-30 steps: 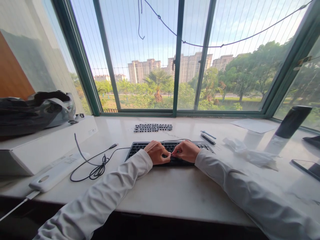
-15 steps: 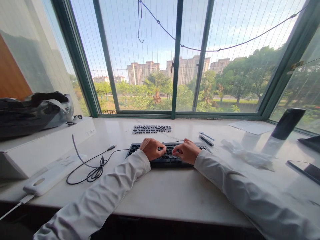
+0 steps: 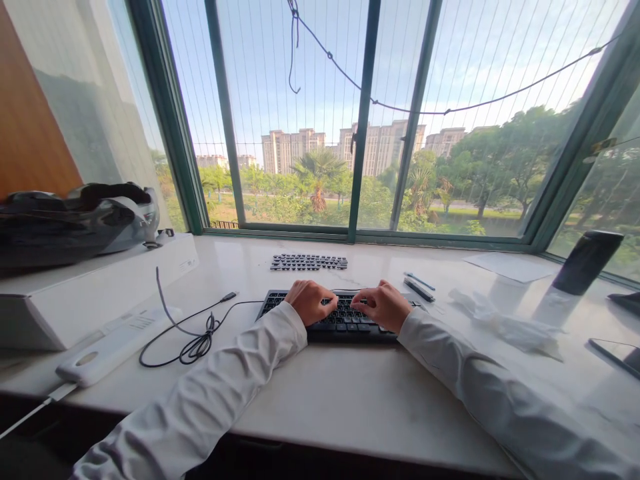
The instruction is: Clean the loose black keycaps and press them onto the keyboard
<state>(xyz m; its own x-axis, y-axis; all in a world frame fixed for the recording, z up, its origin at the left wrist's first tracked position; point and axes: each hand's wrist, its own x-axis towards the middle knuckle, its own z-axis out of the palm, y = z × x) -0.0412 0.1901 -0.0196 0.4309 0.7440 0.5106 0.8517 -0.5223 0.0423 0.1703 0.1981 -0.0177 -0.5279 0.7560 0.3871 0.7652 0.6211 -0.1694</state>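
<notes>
A black keyboard [image 3: 350,328] lies flat on the white table, partly covered by both hands. My left hand [image 3: 311,301] rests over its left-middle part, with the fingers curled in and the thumb close to the index finger. Over the right-middle part is my right hand [image 3: 384,305], its thumb and index fingertips drawn together just above the keys. Anything between the fingertips of either hand is too small or hidden to make out. Behind the keyboard, small black keycaps [image 3: 309,262] are laid out in rows.
A coiled black cable [image 3: 200,343] and a white power strip [image 3: 95,360] lie to the left, beside a white box [image 3: 107,293] bearing a dark visor-like object. To the right are a black pen-like tool [image 3: 419,289], crumpled clear plastic [image 3: 510,323], a phone [image 3: 617,353] and a black cylinder [image 3: 589,262].
The view has shifted slightly, so everything appears a little further right and lower. Both hands stay over the keyboard in nearly the same closed pose; the right fingers have shifted slightly.
</notes>
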